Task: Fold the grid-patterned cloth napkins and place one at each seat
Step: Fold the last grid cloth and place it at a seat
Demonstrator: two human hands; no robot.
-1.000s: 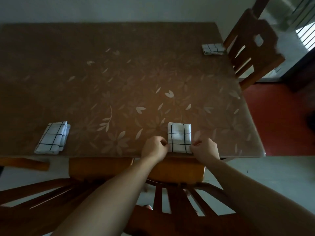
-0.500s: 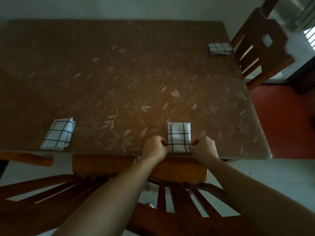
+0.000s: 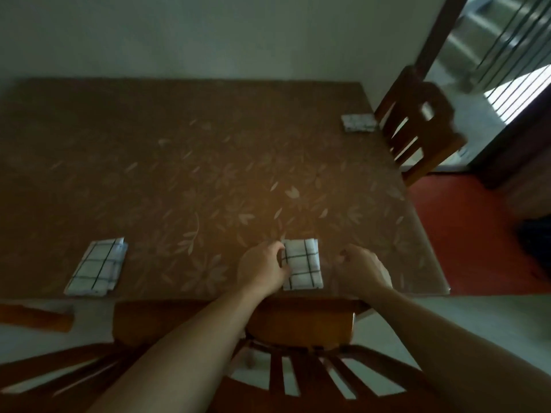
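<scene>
A folded white napkin with a dark grid [image 3: 302, 263] lies at the near edge of the brown floral table [image 3: 185, 174], in front of me. My left hand [image 3: 262, 269] is curled against the napkin's left edge, fingertips on the cloth. My right hand [image 3: 360, 269] hovers just right of the napkin, apart from it, its fingers loosely curled and holding nothing. A second folded napkin [image 3: 97, 268] lies at the near left seat. A third napkin [image 3: 359, 123] sits at the far right edge by a chair.
A wooden chair [image 3: 301, 323] stands directly below my arms, pushed against the table. Another wooden chair [image 3: 417, 126] stands at the table's right side. A wooden chair part [image 3: 35, 317] shows at the near left. Red floor lies to the right.
My right hand has let go of the napkin's right edge and moved a little to the right. My left hand stays at the left edge. The camera has tilted up slightly.
</scene>
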